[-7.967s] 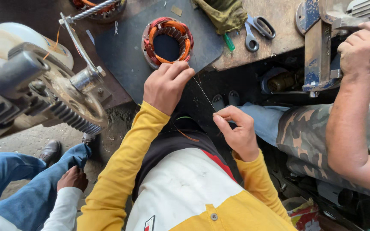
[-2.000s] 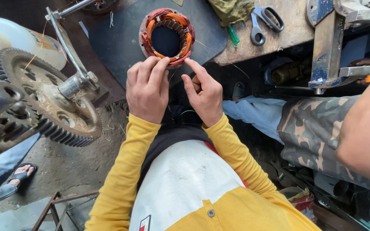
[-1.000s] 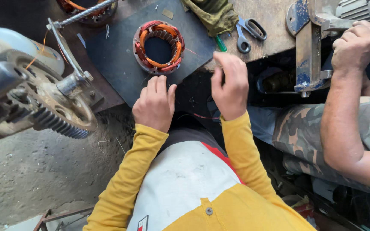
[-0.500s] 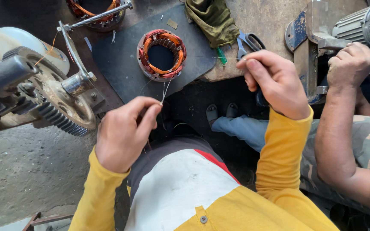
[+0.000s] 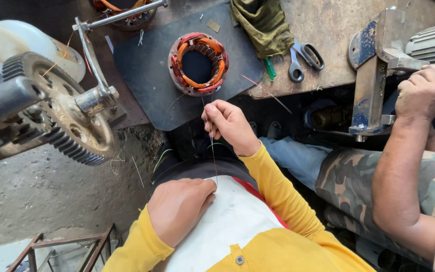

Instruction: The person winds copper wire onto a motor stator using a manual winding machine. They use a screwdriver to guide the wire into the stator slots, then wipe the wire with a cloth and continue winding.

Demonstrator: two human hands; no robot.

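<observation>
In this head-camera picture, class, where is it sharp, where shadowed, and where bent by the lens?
Head view: stator, right hand and left hand are sharp under even daylight; the recess under the bench lies in shadow; the gear wheel bulges near the left edge.

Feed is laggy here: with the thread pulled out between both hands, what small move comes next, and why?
Probably draw the thread snug with the left hand. It runs taut from the stator past the right hand, which pinches it near the winding, down to the left hand at the chest.

Right hand (image 5: pixel 230 126) off scissors (image 5: pixel 302 59), perhaps onto thread (image 5: pixel 211 146)
</observation>
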